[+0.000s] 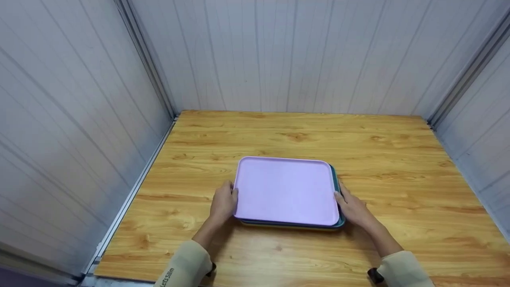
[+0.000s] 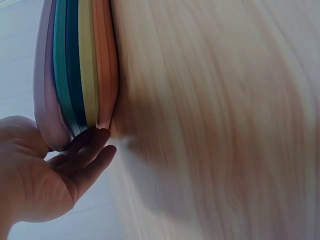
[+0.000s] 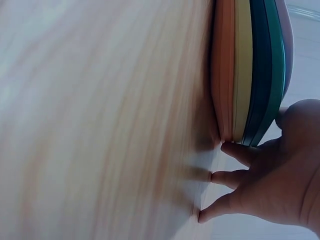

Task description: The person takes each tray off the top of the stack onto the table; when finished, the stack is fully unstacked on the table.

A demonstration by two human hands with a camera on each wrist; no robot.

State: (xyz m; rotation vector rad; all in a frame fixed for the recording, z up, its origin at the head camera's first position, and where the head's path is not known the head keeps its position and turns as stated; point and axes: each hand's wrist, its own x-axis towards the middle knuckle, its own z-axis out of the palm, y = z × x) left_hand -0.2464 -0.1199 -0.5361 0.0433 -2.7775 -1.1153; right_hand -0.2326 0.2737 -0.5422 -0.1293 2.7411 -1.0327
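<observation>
A stack of rectangular trays lies on the wooden table, topped by a light purple tray (image 1: 285, 191). Below it come a green tray (image 3: 275, 45), a dark blue tray (image 3: 259, 65), a yellow tray (image 2: 87, 60) and an orange tray (image 2: 106, 65) at the bottom. The purple one sits shifted slightly left, baring the green rim on the right. My left hand (image 1: 223, 202) grips the purple tray's left edge, thumb over the rim and fingers beneath against the stack's side. At the right side, my right hand (image 1: 354, 208) rests with spread fingers against the stack, its thumb at the upper rims.
The wooden table (image 1: 398, 171) extends around the stack on all sides. Pale panelled walls (image 1: 275, 56) close it in at the back, left and right. A metal strip (image 1: 131, 195) runs along the table's left edge.
</observation>
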